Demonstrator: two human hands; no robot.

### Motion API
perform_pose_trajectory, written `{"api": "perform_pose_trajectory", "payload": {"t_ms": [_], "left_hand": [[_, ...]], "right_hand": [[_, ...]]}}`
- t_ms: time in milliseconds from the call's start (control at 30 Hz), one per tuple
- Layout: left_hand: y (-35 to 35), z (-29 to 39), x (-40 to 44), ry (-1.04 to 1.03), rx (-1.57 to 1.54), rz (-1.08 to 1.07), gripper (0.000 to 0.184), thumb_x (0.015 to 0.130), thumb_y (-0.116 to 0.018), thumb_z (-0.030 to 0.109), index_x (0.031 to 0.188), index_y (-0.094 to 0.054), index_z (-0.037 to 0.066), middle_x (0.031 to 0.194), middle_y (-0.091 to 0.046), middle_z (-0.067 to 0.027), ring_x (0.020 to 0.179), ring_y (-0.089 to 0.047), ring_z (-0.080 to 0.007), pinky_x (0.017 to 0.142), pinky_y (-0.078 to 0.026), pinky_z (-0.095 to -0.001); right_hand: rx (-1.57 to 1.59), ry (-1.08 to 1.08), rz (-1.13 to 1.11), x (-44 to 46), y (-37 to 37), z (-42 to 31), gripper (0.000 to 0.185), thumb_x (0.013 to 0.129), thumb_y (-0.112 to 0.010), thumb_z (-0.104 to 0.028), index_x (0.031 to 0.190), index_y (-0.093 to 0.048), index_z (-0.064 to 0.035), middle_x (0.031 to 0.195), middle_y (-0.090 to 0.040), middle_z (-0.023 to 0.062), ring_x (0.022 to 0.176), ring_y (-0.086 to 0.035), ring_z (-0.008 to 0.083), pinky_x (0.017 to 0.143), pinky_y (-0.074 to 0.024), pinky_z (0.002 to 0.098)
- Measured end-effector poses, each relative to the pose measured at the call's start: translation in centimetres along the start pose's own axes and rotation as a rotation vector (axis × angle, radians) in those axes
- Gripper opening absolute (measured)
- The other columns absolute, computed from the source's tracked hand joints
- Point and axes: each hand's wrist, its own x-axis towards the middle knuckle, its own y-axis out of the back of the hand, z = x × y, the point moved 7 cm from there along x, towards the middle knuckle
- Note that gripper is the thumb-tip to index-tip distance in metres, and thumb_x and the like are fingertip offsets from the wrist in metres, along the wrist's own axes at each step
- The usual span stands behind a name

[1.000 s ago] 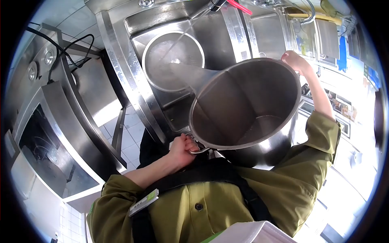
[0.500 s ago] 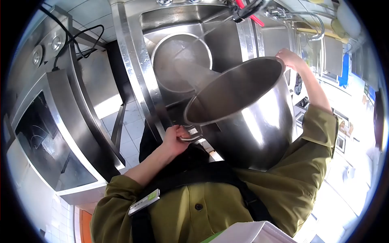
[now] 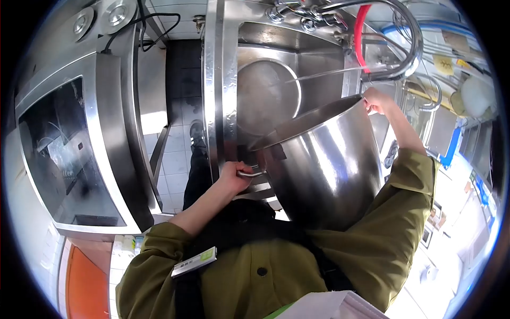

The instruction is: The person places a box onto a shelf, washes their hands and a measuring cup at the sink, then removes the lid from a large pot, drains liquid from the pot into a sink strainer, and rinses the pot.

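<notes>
A large steel pot (image 3: 329, 165) leans over the near edge of the sink (image 3: 324, 56), its mouth tipped away from me toward the basin. My left hand (image 3: 235, 177) is closed round the metal loop handle at the pot's left side. At the upper right, my right hand (image 3: 378, 101) grips the far side of the pot by its rim; the handle there is hidden. In the basin sits a round metal vessel (image 3: 298, 85), with a thin stream of water running across toward it. The pot's inside is mostly out of sight.
Behind the sink are taps (image 3: 276, 13), a metal hose (image 3: 411, 48) and a red hose (image 3: 361, 40). An appliance with a glass door (image 3: 69, 154) stands at the left, with black cables above. Wall racks with utensils are on the right.
The pot has tilted further toward the sink, so less of its inside shows. Both hands have kept their hold. The view has turned, shifting the sink to the right.
</notes>
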Motion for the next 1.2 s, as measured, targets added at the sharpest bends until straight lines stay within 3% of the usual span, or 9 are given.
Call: {"api": "perform_pose_trajectory", "payload": {"t_ms": [167,267,467,700,733,767,867,933,1200], "left_hand": [[0.6,0.8,0.8,-0.088,0.096,0.022,0.016,0.059,-0.037,-0.013,0.054,-0.033,0.002,0.058,-0.039,-0.0092,0.056,-0.043,-0.0189,0.061,-0.038,-0.022],[0.4,0.8,0.7,-0.148,0.015,0.0,0.014,0.059,-0.034,-0.01,0.06,-0.033,0.004,0.057,-0.036,-0.0059,0.05,-0.038,-0.0192,0.052,-0.036,-0.0285],[-0.2,1.2,0.4,-0.142,0.038,-0.055,0.017,0.057,-0.036,-0.014,0.054,-0.032,0.002,0.057,-0.039,-0.0092,0.056,-0.042,-0.0225,0.062,-0.038,-0.0296],[-3.3,0.2,-2.8,0.059,-0.31,-0.214,0.02,0.076,-0.031,0.002,0.057,-0.029,0.006,0.047,-0.025,-0.0008,0.039,-0.027,-0.0107,0.042,-0.027,-0.0223],[-4.3,-0.1,-4.1,0.095,-0.36,-0.258,0.021,0.079,-0.031,0.006,0.058,-0.03,0.006,0.047,-0.025,-0.0002,0.039,-0.026,-0.0099,0.041,-0.026,-0.0217],[-5.1,-0.4,-5.5,0.132,-0.409,-0.298,0.023,0.082,-0.031,0.009,0.059,-0.031,0.006,0.048,-0.025,0.0003,0.039,-0.025,-0.0091,0.041,-0.025,-0.0212],[-7.6,-1.0,-9.2,0.107,-0.313,-0.399,0.024,0.086,-0.03,0.016,0.065,-0.034,0.006,0.048,-0.025,0.0017,0.039,-0.024,-0.0085,0.042,-0.025,-0.0211],[-9.2,-0.8,-11.6,-0.028,-0.125,-0.501,0.023,0.086,-0.031,0.017,0.067,-0.036,0.006,0.05,-0.025,0.0023,0.04,-0.024,-0.0076,0.043,-0.025,-0.0207],[-14.9,0.3,-14.7,-0.5,0.413,-0.72,0.024,0.088,-0.031,0.024,0.072,-0.041,0.009,0.051,-0.022,0.0061,0.042,-0.021,-0.0061,0.042,-0.022,-0.0208]], "right_hand": [[0.081,-0.055,-0.01,1.9,-0.6,-0.5,0.01,0.067,-0.039,0.001,0.065,-0.049,-0.0015,0.056,-0.046,0.0068,0.047,-0.045,0.0151,0.041,-0.0343,0.0275],[0.083,0.056,-0.029,2.5,-0.7,-1.1,0.015,0.075,-0.034,-0.007,0.066,-0.045,-0.0035,0.055,-0.048,0.0075,0.047,-0.048,0.0163,0.043,-0.0389,0.028],[0.244,0.129,-0.124,1.6,-0.4,-1.9,0.007,0.07,-0.049,0.0,0.07,-0.045,-0.0058,0.061,-0.05,0.0054,0.052,-0.05,0.0164,0.045,-0.0396,0.0284],[0.325,0.09,0.046,-1.3,2.9,-2.1,0.004,0.069,-0.05,0.001,0.073,-0.05,-0.0012,0.059,-0.05,0.0082,0.052,-0.052,0.018,0.047,-0.0442,0.03],[0.438,0.201,-0.217,0.7,3.8,-0.9,0.011,0.066,-0.053,0.001,0.077,-0.052,0.0015,0.062,-0.053,0.01,0.053,-0.053,0.0197,0.047,-0.0448,0.0313],[0.3,0.282,0.005,-6.2,3.3,-5.7,0.017,0.064,-0.055,0.002,0.082,-0.053,0.0031,0.067,-0.055,0.0103,0.056,-0.054,0.0189,0.048,-0.0453,0.0301],[0.239,0.304,0.06,-12.7,3.1,-9.2,0.02,0.066,-0.055,0.002,0.085,-0.053,0.0036,0.075,-0.056,0.0093,0.062,-0.054,0.0163,0.049,-0.0443,0.0271],[0.019,0.183,0.086,-11.9,5.9,-7.2,0.021,0.067,-0.053,0.002,0.088,-0.053,0.0034,0.079,-0.056,0.0088,0.065,-0.054,0.0152,0.05,-0.0439,0.0262],[0.599,0.47,0.204,-8.8,7.5,1.2,0.025,0.081,-0.038,-0.008,0.102,-0.045,0.0011,0.088,-0.054,0.0097,0.077,-0.052,0.0147,0.065,-0.0435,0.0259]]}}
